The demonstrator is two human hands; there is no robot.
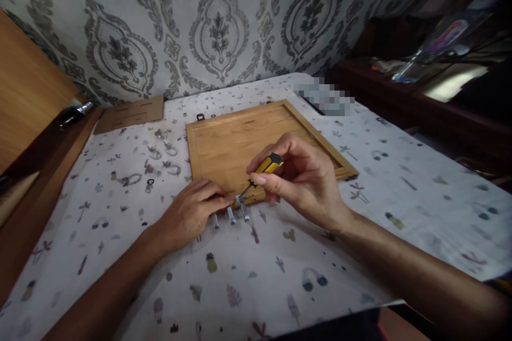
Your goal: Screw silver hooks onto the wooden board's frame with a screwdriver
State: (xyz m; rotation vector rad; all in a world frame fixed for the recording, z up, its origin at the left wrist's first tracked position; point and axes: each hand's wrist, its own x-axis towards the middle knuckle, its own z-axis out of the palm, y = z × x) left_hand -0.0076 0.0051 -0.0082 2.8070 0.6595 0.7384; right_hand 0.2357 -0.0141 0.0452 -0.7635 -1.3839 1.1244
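Head view: my right hand [304, 184] is gripping a yellow-and-black screwdriver [269, 164], its shaft slanting down to the near edge of a framed wooden panel [232, 144]. Its tip is ending at or just beside the rightmost of three metal hooks [244, 212]. My left hand [194, 205] is resting over the same edge, thumb and fingertips reaching in next to the tip; whether they are pinching a screw, steadying the hook or only pressing, I cannot tell. The panel is lying flat on the printed tablecloth [276, 256], right in front of me.

I am judging this work to be partway along. The three hooks are sitting in a row, jutting toward me; the rightmost is seeming to be the one getting fastened, while my fingers are hiding how firmly the others are fixed. The bit of edge showing past my right hand is carrying no hook. Several loose metal ring pieces [131, 179] are lying left of the panel, unattached and seemingly left for later, with slotted cardboard [132, 114] lying beyond them.
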